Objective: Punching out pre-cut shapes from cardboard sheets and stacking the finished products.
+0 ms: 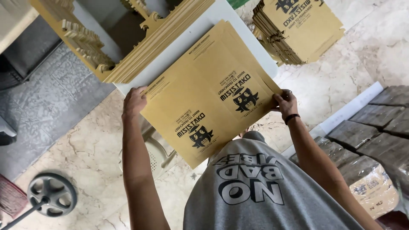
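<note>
You are gripping one flat cardboard sheet (pixel 208 91) by opposite edges, left hand (pixel 134 101) at nine o'clock, right hand (pixel 286 102) at three (two printed owl figures on it), long axis running seven to one, above the white table (pixel 187 40). Two stacks are lying beyond: one stack on the table (pixel 159 36), one floor stack (pixel 298 30).

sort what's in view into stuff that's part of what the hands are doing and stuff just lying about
In hand:
- flat printed cardboard sheet, gripped by left hand and right hand
- white table under it
- cardboard stack on the table
- second stack of printed sheets

Lying about:
- grey wheel on a rod
- wrapped bundles on the floor
- pale plastic chair
</note>
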